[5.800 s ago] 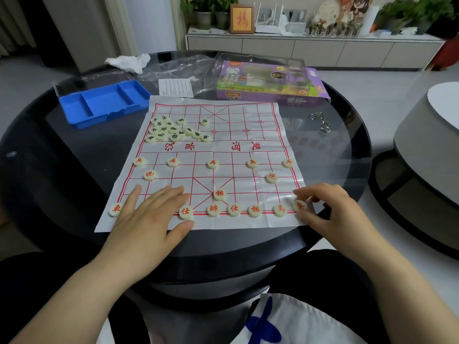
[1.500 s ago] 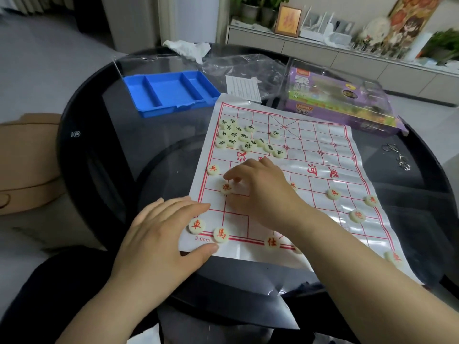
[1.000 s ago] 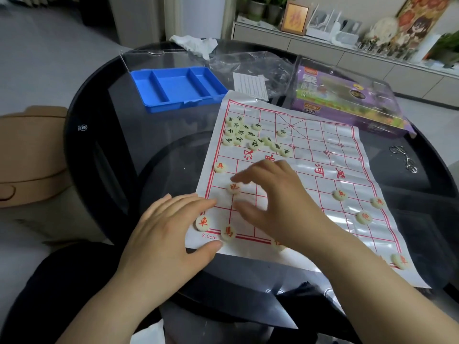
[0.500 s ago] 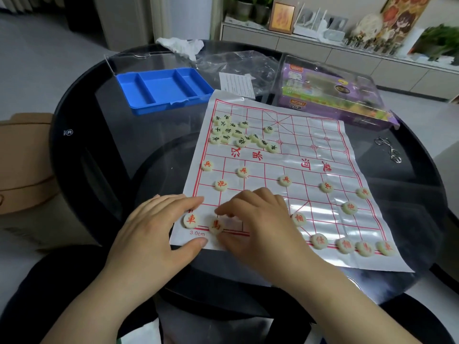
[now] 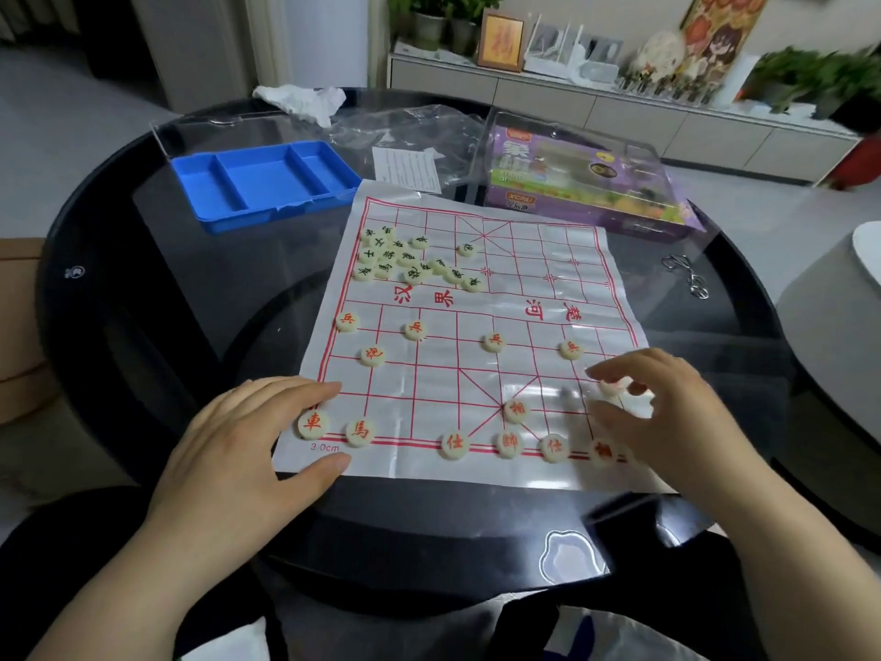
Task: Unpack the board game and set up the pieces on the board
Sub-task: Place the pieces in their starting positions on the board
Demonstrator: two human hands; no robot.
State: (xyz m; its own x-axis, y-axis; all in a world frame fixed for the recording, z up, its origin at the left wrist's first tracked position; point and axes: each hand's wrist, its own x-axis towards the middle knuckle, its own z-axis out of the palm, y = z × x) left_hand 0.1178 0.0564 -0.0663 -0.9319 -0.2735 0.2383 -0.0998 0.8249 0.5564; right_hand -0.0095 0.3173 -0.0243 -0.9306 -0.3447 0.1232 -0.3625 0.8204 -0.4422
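The white vinyl board sheet (image 5: pixel 524 298) with a red grid lies on the round black glass table (image 5: pixel 143 288). Red-lettered pieces stand along its near rows, such as the chariot piece (image 5: pixel 313 422) and the general piece (image 5: pixel 508 442). A pile of dark-lettered pieces (image 5: pixel 410 260) sits at the far left of the board. My left hand (image 5: pixel 238 450) lies flat on the near left corner of the sheet, fingertips beside the chariot piece. My right hand (image 5: pixel 667 412) is blurred over the near right part of the board, with its fingers spread around a red piece (image 5: pixel 612 386).
An empty blue tray (image 5: pixel 267 183) with three compartments stands at the far left. A purple game box (image 5: pixel 586 183) under a clear lid stands behind the board, beside a paper slip (image 5: pixel 407 169) and crumpled plastic wrap. Metal rings (image 5: pixel 689 274) lie at the right.
My right hand has swung from the near left corner of the board, next to my left hand, across to the near right side. My left hand stays on the corner.
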